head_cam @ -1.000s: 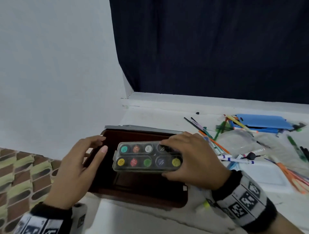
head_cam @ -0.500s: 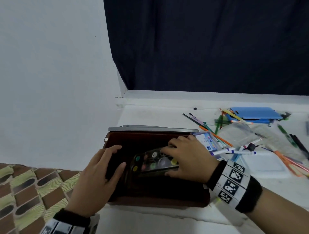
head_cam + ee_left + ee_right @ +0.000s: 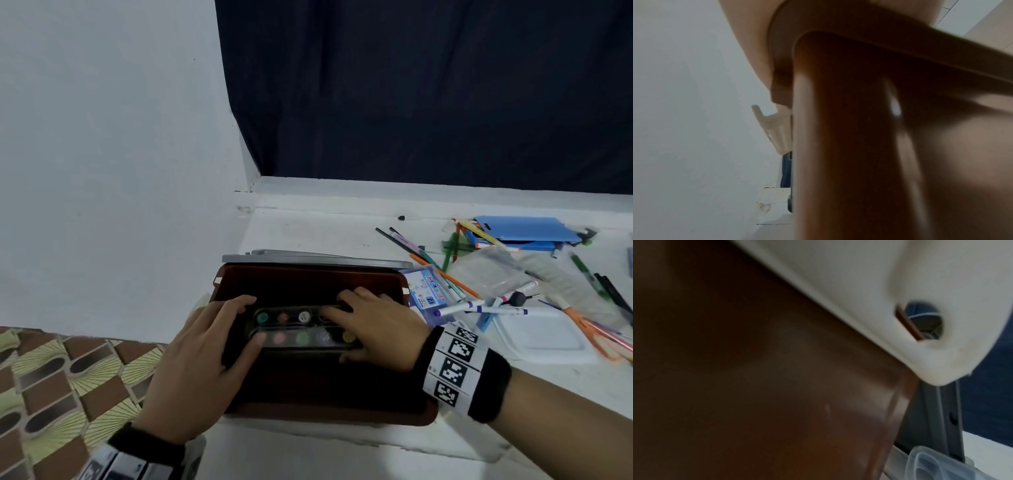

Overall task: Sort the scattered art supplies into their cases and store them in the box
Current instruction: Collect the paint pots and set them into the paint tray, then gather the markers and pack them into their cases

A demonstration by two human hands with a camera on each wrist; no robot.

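Note:
A clear paint set [image 3: 298,329] with round colour pans lies low inside the open brown box [image 3: 325,414]. My right hand [image 3: 370,325] covers its right end, fingers curled over the top and thumb at the near edge, holding it. My left hand [image 3: 239,325] reaches over the box's left rim, with straight fingertips touching the set's left end. Both wrist views are blurred and filled by the box's brown wall [image 3: 838,146] [image 3: 756,386].
A grey lid [image 3: 318,258] lies behind the box. To the right are a colour-pen pack [image 3: 424,291], several loose pens [image 3: 479,308], a clear pouch [image 3: 486,274], a blue case [image 3: 524,229] and a white lid [image 3: 537,335]. A patterned cloth [image 3: 51,383] lies at left; the wall is close.
The paint set went from above the box down into it, carried by my right hand. My left hand moved in from the box's left rim to touch the set's left end.

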